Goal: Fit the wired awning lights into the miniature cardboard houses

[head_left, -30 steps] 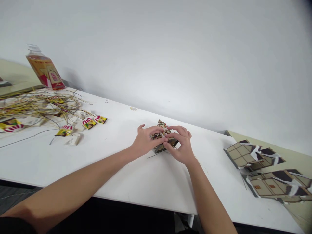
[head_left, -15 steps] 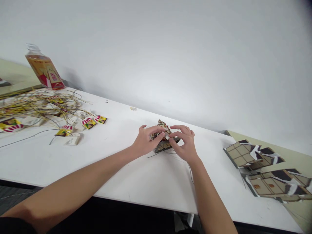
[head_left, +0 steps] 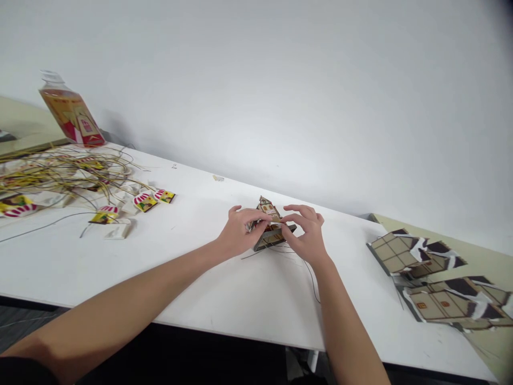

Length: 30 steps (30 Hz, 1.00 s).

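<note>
Pinching a small cardboard house (head_left: 268,224) from both sides with fingers (head_left: 258,215) of left hand (head_left: 240,233) and right hand (head_left: 308,239), on the surface (head_left: 192,272) near the wall (head_left: 280,96); thin wire (head_left: 311,280) trailing beside the right wrist.

Left hand (head_left: 239,231), right hand (head_left: 306,233), gripping small cardboard house (head_left: 269,224), white table (head_left: 200,267)

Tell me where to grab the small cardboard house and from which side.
Probably pinch the small cardboard house by its flat side walls near the base, from left and right, like the left hand and right hand; the peaked top is narrow, and a thin wire trails nearward.
</note>
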Each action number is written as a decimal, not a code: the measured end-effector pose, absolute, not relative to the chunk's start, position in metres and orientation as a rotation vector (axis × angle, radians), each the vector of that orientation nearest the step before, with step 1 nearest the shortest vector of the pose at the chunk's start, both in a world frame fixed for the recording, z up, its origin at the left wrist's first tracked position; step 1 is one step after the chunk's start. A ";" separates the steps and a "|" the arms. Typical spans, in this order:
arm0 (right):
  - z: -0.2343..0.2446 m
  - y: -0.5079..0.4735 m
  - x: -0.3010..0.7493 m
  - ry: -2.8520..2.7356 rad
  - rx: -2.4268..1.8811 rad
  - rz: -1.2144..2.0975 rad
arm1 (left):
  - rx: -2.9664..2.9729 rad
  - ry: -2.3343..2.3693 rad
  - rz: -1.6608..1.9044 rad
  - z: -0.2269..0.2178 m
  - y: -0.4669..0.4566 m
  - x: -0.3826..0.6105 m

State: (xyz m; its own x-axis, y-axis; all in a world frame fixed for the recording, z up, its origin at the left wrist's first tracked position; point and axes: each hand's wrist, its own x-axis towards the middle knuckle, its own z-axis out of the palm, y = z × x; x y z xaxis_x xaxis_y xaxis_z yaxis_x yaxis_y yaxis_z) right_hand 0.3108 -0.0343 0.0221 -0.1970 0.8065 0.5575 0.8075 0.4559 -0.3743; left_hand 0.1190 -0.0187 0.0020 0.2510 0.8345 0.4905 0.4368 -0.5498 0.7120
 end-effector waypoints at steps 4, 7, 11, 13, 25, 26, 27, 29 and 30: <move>0.022 -0.032 0.314 -2.002 -1.347 -0.066 | 2.182 1.075 1.276 0.001 -0.019 0.120; 0.022 -0.032 0.315 -2.008 -1.355 -0.081 | 2.230 1.044 1.299 0.001 -0.019 0.120; 0.022 -0.030 0.319 -2.024 -1.350 -0.126 | 2.238 1.094 1.272 0.002 -0.019 0.120; 0.021 -0.029 0.320 -2.036 -1.343 -0.157 | 2.217 1.119 1.264 0.002 -0.018 0.119; 0.018 -0.026 0.324 -2.052 -1.352 -0.195 | 2.136 1.223 1.135 0.004 -0.018 0.119; 0.018 -0.026 0.325 -2.060 -1.351 -0.193 | 2.133 1.225 1.122 0.004 -0.018 0.119; 0.018 -0.026 0.326 -2.069 -1.351 -0.192 | 2.131 1.229 1.111 0.004 -0.019 0.119; 0.019 -0.027 0.325 -2.084 -1.356 -0.188 | 2.130 1.239 1.093 0.004 -0.019 0.119; 0.020 -0.028 0.325 -2.089 -1.361 -0.183 | 2.129 1.246 1.085 0.004 -0.019 0.119</move>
State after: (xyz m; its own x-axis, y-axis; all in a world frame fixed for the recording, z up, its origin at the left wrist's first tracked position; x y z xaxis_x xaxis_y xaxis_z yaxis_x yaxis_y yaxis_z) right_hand 0.3247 -0.0281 0.0196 -0.2676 0.7755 0.5718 0.8632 0.4567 -0.2154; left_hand 0.1192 -0.0186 0.0035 0.2854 0.8684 0.4054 0.5206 -0.4956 0.6952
